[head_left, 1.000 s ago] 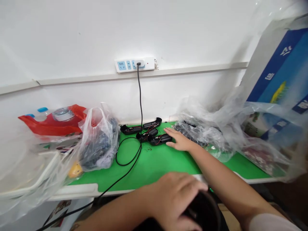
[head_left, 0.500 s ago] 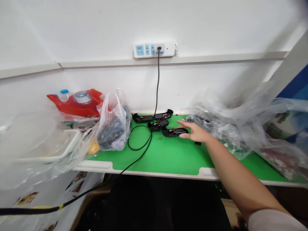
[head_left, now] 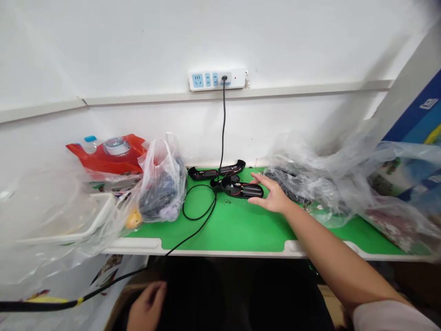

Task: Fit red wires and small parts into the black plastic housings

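Observation:
Several black curved plastic housings with red wires and dark cylindrical cells lie at the back of the green tabletop (head_left: 223,230). My right hand (head_left: 274,195) is at the right end of the nearest black housing (head_left: 246,189). Its thumb is below that end and its fingers are above, spread apart with the palm empty. This housing overlaps another black housing (head_left: 217,184) on its left. Behind them are two more, a left one (head_left: 203,174) and a right one (head_left: 232,169). Low in view, below the table edge, my left hand (head_left: 146,305) is slightly blurred, fingers loosely apart, with nothing visible in it.
A black cable (head_left: 223,128) drops from the wall power strip (head_left: 217,79), loops on the table and runs off at lower left. Left stand a filled plastic bag (head_left: 161,184), a red bag (head_left: 117,158) and a yellow object (head_left: 133,218). Clear plastic bags (head_left: 320,184) crowd the right.
My right hand has moved slightly left, and the nearest housing now lies against the one beside it. My left hand has come into view at the bottom. The camera view has shifted a little.

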Demonstrator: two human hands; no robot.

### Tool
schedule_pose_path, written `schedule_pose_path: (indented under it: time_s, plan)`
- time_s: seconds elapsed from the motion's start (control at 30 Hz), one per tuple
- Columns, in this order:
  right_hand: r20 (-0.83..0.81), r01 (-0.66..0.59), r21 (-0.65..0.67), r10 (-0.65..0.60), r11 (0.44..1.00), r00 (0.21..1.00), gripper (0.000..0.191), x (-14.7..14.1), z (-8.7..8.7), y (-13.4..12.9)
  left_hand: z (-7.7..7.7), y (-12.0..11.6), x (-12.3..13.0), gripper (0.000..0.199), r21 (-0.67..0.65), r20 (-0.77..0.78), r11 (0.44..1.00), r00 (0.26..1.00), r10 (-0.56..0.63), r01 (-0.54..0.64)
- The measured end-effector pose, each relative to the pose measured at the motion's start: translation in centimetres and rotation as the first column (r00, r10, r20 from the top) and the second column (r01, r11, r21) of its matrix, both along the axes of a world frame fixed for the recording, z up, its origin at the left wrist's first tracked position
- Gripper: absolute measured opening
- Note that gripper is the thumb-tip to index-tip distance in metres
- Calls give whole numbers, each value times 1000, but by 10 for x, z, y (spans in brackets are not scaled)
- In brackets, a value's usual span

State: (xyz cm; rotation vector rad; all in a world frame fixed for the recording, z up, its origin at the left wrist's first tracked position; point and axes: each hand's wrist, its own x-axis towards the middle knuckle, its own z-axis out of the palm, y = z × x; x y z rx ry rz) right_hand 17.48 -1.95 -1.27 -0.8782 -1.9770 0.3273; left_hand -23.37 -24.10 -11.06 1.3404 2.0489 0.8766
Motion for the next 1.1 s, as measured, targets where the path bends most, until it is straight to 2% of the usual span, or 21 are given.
schedule_pose_path:
  time_s: [0.03,0.07,0.1,0.13,0.17,0.23,0.27,0.33,0.43,0.53,0.63,0.73,0.8,0.87,0.93,0.97,1.03,1.1]
  plan:
    - [-10,17,43,-16,999,1000,78,-2,2,-2,18,9,29,27,21,113,990,984,-138,136]
    - [-23,31,79,-29,996,999,77,-3,3,-4,36,19,59,26,69,243,959,928,-282,274]
    - [-40,43,110,-39,993,998,77,-5,5,-6,51,31,90,26,151,357,914,842,-405,376]
    - [-59,54,134,-46,990,997,76,-6,7,-8,64,46,120,36,248,445,876,755,-482,413]
    - [-78,64,152,-52,986,996,76,-7,8,-9,75,64,147,48,329,516,860,689,-509,389]
    - [-108,86,173,-67,981,992,74,-9,10,-11,89,109,196,60,394,641,873,596,-484,286]
    - [-116,102,176,-82,979,990,74,-9,10,-10,93,134,216,59,399,697,887,552,-458,232]
    - [-121,164,167,-145,972,982,71,-9,10,-8,99,183,249,54,470,748,861,431,-505,193]
    - [-102,277,100,-267,956,958,68,-5,8,-2,103,236,282,47,527,777,847,366,-511,65]
    - [-73,270,-36,-272,962,960,71,1,11,3,104,256,292,35,444,856,896,299,-422,-4]
    - [-189,163,-249,-213,955,959,59,12,17,9,105,258,282,30,361,901,931,240,-361,49]
    - [-383,113,-468,-317,876,868,43,27,22,17,110,257,267,31,322,912,929,204,-356,182]
    - [-386,147,-569,-420,809,821,40,39,24,23,114,256,259,32,324,910,915,185,-371,239]
    - [-243,199,-617,-425,761,872,35,49,25,25,117,257,256,31,344,902,900,172,-396,267]
    - [-4,229,-608,-291,760,957,28,57,27,23,119,258,254,29,353,898,890,162,-409,288]
    - [118,232,-596,-202,769,972,25,61,28,21,120,259,254,28,353,898,887,159,-410,297]
    - [312,234,-577,-54,783,949,19,66,30,17,120,259,254,27,350,901,884,148,-408,310]
    - [425,246,-570,26,784,905,17,70,31,15,121,259,254,26,355,902,877,127,-412,324]
